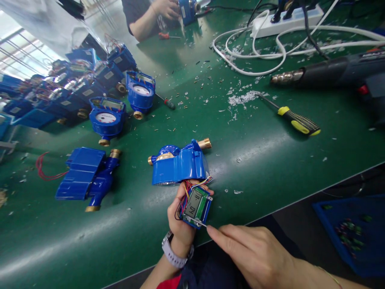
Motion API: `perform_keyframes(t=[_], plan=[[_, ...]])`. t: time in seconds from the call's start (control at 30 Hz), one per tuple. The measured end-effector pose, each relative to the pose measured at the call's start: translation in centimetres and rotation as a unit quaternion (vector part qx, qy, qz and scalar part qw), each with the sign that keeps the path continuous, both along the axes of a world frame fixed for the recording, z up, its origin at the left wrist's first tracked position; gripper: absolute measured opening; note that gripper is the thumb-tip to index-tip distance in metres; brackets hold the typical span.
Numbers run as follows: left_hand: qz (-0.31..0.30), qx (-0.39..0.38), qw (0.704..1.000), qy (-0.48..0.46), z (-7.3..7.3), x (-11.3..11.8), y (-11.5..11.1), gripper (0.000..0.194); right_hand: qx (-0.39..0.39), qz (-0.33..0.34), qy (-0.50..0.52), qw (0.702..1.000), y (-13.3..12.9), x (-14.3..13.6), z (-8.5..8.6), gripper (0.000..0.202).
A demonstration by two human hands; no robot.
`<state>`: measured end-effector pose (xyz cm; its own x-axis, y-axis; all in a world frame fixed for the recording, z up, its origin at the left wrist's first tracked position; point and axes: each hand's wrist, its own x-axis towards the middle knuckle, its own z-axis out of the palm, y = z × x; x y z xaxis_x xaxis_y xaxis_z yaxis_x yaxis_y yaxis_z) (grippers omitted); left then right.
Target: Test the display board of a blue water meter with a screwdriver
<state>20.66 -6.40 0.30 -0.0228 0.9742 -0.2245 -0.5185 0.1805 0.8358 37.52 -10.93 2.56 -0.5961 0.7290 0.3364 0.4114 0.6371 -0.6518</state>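
Note:
My left hand (177, 216), with a pale watch on the wrist, is wrapped round a display module (195, 205): a green circuit board with a lit-up LCD in a blue frame. Coloured wires run from it to a blue water meter (180, 164) lying on its side just beyond. In my right hand (255, 249) is a thin metal-shafted tool (199, 222), its tip on the lower edge of the board. My fingers hide its handle, so its exact kind does not show.
Several blue meters (106, 118) stand at the left, one (81, 174) lying nearer. A yellow-black screwdriver (299, 120), heat gun (327, 72) and white power strip (288, 20) lie right. A co-worker's hand (167, 9) is opposite. A blue bin (327, 233) sits below the table edge.

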Motion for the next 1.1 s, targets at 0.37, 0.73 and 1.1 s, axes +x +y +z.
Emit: perform_keyframes(t=[0.37,0.73,1.1], plan=[[-0.023,-0.001,0.999,-0.027,-0.1,-0.4,-0.1,0.04,0.039,-0.019,-0.021,0.999,0.5,-0.2,1.1,0.051],[0.009,0.0,0.981,0.194,-1.2,-3.8,-1.7,0.083,-0.113,0.001,-0.024,0.993,1.4,-0.8,1.9,0.043],[-0.056,0.022,0.826,0.56,3.6,-8.5,-2.9,0.036,-0.12,0.074,-0.054,0.988,2.6,-2.7,1.3,0.048]])
